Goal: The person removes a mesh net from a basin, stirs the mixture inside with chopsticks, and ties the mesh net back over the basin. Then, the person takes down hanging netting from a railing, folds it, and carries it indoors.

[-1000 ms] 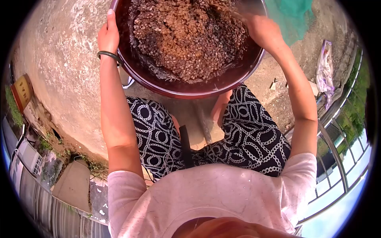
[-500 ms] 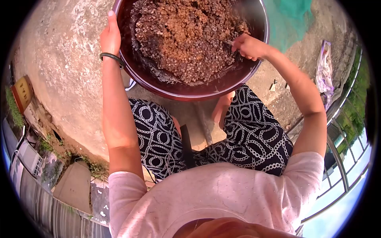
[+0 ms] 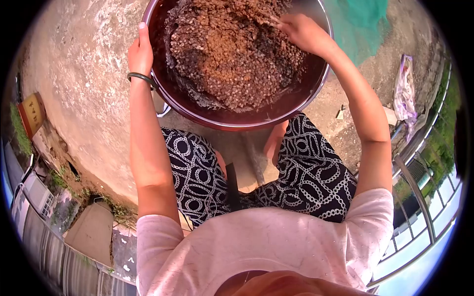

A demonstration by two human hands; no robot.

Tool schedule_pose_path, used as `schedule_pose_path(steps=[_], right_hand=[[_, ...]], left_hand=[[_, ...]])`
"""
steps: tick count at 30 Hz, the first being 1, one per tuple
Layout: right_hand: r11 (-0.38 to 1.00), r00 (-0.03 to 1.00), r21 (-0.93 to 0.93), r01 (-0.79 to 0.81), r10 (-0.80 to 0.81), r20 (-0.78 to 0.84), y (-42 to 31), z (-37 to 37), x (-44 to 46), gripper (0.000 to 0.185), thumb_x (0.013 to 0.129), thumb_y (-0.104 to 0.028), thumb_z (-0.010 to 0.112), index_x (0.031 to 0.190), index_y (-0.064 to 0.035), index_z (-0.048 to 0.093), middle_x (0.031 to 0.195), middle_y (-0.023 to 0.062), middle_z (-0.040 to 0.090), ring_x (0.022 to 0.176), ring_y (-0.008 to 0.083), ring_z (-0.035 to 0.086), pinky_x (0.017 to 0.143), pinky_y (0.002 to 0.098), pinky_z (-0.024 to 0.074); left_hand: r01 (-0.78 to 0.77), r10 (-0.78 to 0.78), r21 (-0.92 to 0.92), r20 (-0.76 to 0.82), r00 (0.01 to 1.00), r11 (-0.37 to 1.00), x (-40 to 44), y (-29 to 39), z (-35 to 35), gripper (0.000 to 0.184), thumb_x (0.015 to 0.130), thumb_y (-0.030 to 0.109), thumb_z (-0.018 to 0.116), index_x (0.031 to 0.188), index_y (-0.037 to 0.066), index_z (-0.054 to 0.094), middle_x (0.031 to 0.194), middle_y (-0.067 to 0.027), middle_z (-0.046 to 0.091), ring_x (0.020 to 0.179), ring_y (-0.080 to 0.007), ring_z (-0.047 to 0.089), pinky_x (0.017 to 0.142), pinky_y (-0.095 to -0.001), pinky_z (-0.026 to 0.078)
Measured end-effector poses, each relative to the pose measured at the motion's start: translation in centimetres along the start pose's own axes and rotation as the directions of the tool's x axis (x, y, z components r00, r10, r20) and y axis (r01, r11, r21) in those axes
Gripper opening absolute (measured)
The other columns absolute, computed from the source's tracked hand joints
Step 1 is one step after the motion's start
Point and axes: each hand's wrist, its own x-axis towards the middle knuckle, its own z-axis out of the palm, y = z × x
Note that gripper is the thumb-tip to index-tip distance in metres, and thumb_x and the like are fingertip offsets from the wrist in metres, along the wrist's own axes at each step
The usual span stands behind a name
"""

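Note:
A wide dark-red basin (image 3: 237,118) with a shiny rim is in front of my knees. It holds a heap of grainy brown mixture (image 3: 232,64), more orange in the middle and darker at the sides. My left hand (image 3: 141,55) grips the basin's left rim, thumb pointing up along it. Over the right part of the mixture, my right hand (image 3: 303,32) is closed around a thin pale utensil (image 3: 274,21), of which only a short stretch shows. The utensil's far end is buried in the mixture, so its kind is hidden.
Green netting (image 3: 363,24) lies on the ground beyond the basin at the right. Farther right are a crumpled whitish-purple plastic bag (image 3: 405,91) and a metal railing (image 3: 419,197). A yellow sign (image 3: 33,113) stands at the far left.
My right hand has moved up and left across the basin with the utensil, pushing mixture toward the far side. My left hand stays on the rim.

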Motion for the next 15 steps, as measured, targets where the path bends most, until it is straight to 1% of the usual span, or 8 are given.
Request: schedule_pose_path(steps=[1, 2, 4, 5, 8, 11, 14, 15], right_hand=[[0.999, 0.999, -0.041, -0.012, 0.01, -0.049, 0.5, -0.6, -0.9, 0.024, 0.093, -0.022, 0.054, 0.102, -0.0009, 0.061, 0.074, 0.0202, 0.062, 0.07, 0.0385, 0.059, 0.067, 0.0437, 0.0474], [0.996, 0.995, -0.084, -0.026, 0.018, -0.095, 0.9, -1.2, -1.8, 0.024, 0.093, -0.022, 0.054, 0.104, -0.0019, 0.061, 0.079, 0.022, 0.064, 0.077, 0.0426, 0.06, 0.071, 0.046, 0.0479], [0.972, 0.985, -0.159, -0.171, 0.164, -0.06, 1.1, -2.4, -3.5, 0.026, 0.093, -0.023, 0.052, 0.108, -0.0049, 0.063, 0.089, 0.0222, 0.066, 0.087, 0.0401, 0.062, 0.078, 0.0456, 0.0496], [0.951, 0.971, -0.196, -0.24, 0.235, -0.049, 1.3, -2.7, -3.8, 0.027, 0.092, -0.024, 0.051, 0.11, -0.0064, 0.064, 0.093, 0.0223, 0.067, 0.092, 0.0389, 0.063, 0.082, 0.0455, 0.0504], [0.9, 0.939, -0.271, -0.34, 0.341, -0.046, 1.8, -2.3, -4.5, 0.027, 0.092, -0.024, 0.051, 0.109, -0.0069, 0.063, 0.093, 0.0226, 0.067, 0.092, 0.039, 0.063, 0.081, 0.0459, 0.0505], [0.958, 0.976, -0.188, -0.216, 0.216, -0.021, 4.0, 1.3, -3.0, 0.025, 0.093, -0.023, 0.053, 0.1, 0.0002, 0.061, 0.083, 0.0247, 0.064, 0.083, 0.0437, 0.061, 0.073, 0.0471, 0.0478], [0.987, 0.975, -0.033, -0.157, 0.16, 0.155, 2.6, 2.8, -0.7, 0.025, 0.093, -0.022, 0.052, 0.099, 0.0008, 0.061, 0.076, 0.024, 0.063, 0.076, 0.0437, 0.061, 0.07, 0.0475, 0.0475], [0.961, 0.926, 0.044, -0.273, 0.25, 0.283, 0.5, 2.2, -0.4, 0.025, 0.093, -0.022, 0.052, 0.098, 0.0011, 0.061, 0.076, 0.0243, 0.063, 0.077, 0.0433, 0.061, 0.07, 0.0472, 0.0473]], left_hand=[[-0.018, 0.017, -0.024, -0.023, 1.0, 1.0, 0.0, -0.2, 0.2, 0.086, 0.088, 0.071, 0.037, 0.101, -0.01, 0.064, 0.099, -0.0233, 0.064, 0.093, -0.0274, 0.058, 0.088, -0.0364, 0.042], [-0.005, 0.005, -0.046, -0.004, 1.0, 0.999, 0.0, -0.4, 0.1, 0.087, 0.088, 0.071, 0.037, 0.102, -0.01, 0.064, 0.099, -0.0232, 0.064, 0.093, -0.0273, 0.058, 0.089, -0.0361, 0.042], [0.02, -0.016, -0.089, 0.041, 0.999, 0.996, 0.1, -0.4, 0.1, 0.087, 0.088, 0.072, 0.038, 0.103, -0.01, 0.064, 0.099, -0.0229, 0.064, 0.094, -0.0272, 0.058, 0.089, -0.0356, 0.042], [0.019, -0.016, -0.077, 0.039, 0.999, 0.997, 0.3, -0.3, 0.1, 0.087, 0.088, 0.072, 0.038, 0.104, -0.01, 0.064, 0.1, -0.0227, 0.064, 0.094, -0.0271, 0.058, 0.09, -0.0354, 0.042], [0.047, -0.044, -0.07, 0.047, 0.998, 0.996, 0.3, -0.3, 0.0, 0.089, 0.087, 0.072, 0.039, 0.106, -0.011, 0.063, 0.102, -0.0224, 0.064, 0.096, -0.0271, 0.058, 0.091, -0.0352, 0.041], [0.087, -0.081, -0.108, 0.06, 0.995, 0.99, 1.0, -0.4, 0.1, 0.091, 0.086, 0.073, 0.039, 0.108, -0.012, 0.062, 0.106, -0.0228, 0.064, 0.099, -0.0276, 0.058, 0.093, -0.0358, 0.041], [0.097, -0.093, -0.105, 0.046, 0.995, 0.99, 0.0, 0.6, 0.0, 0.092, 0.086, 0.074, 0.039, 0.111, -0.013, 0.061, 0.111, -0.0234, 0.063, 0.104, -0.0281, 0.057, 0.094, -0.0361, 0.04], [0.089, -0.085, -0.111, 0.045, 0.995, 0.99, 0.1, 0.4, 0.0, 0.093, 0.086, 0.074, 0.039, 0.113, -0.013, 0.06, 0.113, -0.0235, 0.062, 0.105, -0.0281, 0.057, 0.095, -0.036, 0.04]])
